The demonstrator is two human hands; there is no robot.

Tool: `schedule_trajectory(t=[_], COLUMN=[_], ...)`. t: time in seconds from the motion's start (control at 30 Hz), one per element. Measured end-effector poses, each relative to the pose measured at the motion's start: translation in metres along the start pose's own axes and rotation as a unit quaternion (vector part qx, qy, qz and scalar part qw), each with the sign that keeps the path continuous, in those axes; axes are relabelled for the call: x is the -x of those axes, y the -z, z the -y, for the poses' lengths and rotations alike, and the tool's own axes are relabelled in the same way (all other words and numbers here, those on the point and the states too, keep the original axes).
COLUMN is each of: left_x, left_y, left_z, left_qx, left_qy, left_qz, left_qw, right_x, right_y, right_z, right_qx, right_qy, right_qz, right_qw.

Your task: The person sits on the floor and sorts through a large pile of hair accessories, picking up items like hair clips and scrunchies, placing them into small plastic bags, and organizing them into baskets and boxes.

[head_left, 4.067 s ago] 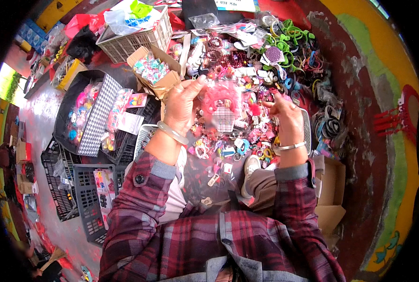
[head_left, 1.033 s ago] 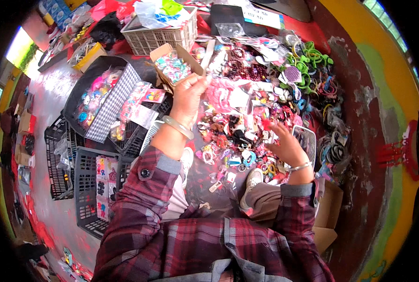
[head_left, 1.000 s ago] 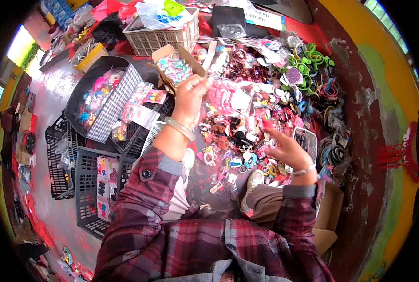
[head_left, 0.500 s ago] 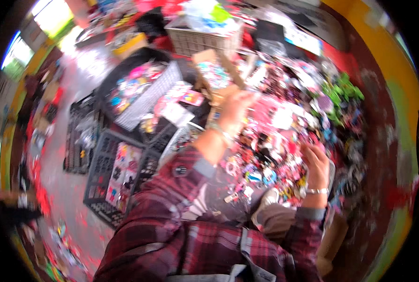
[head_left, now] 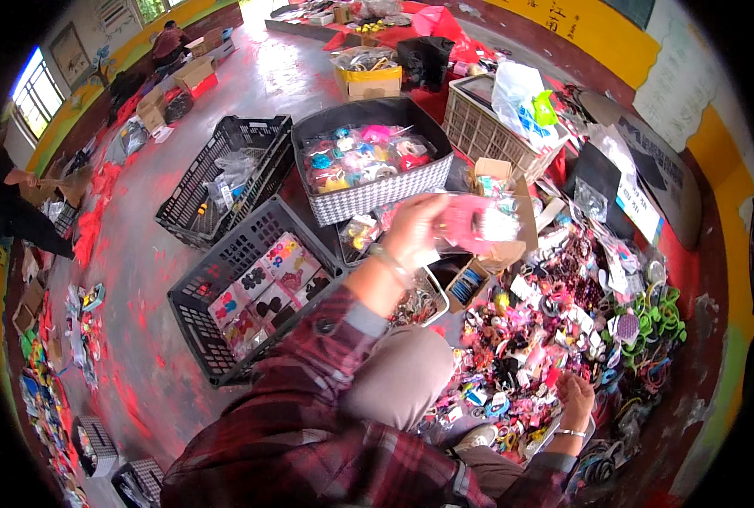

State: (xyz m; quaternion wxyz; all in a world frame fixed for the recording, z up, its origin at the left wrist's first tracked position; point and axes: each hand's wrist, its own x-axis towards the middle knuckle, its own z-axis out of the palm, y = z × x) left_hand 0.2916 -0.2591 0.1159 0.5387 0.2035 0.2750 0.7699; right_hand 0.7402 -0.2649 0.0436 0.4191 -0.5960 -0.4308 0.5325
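Note:
My left hand (head_left: 412, 229) is raised in front of the grey-and-white checked basket (head_left: 385, 199). Its fingers are closed on a pink packet (head_left: 466, 223) in clear plastic, blurred by motion. Low over the right side of a large pile of hair accessories (head_left: 521, 339) is my right hand (head_left: 575, 401). Its fingers are curled, and whatever they hold is too small to make out. Beyond the packet stands an open cardboard box (head_left: 521, 212) with small packaged items. Below my left wrist, a white-rimmed tray (head_left: 434, 296) holds small pieces, partly hidden by my arm.
A black crate (head_left: 195, 292) with carded accessories stands left of my knee, another black crate (head_left: 216, 173) behind it. Bagged trinkets fill the checked basket. A beige basket (head_left: 466, 118) with plastic bags stands at the back. Green hair ties (head_left: 658, 317) lie right. Another person (head_left: 170, 44) is far left.
My view has swung left, bringing more crates and floor into sight. My left hand has lifted the pink packet away from the pile. My right hand stays low by the pile.

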Motion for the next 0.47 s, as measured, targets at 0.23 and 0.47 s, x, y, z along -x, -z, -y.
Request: schedule_trajectory(t=[0.23,0.47], left_x=[-0.03,-0.116], left_y=[0.167,0.22], left_z=[-0.102,-0.126], left_qx=[-0.099,-0.098], left_qy=[-0.183,-0.146], left_qz=[-0.225,-0.32], left_qw=[0.952,0.931], right_x=[-0.021,-0.023], right_y=[-0.014,-0.059], right_z=[-0.019,-0.025], right_qx=[0.037,0.059], right_qy=[-0.05,-0.074], right_qz=[0.024,0.088], right_qw=[0.998,0.992])
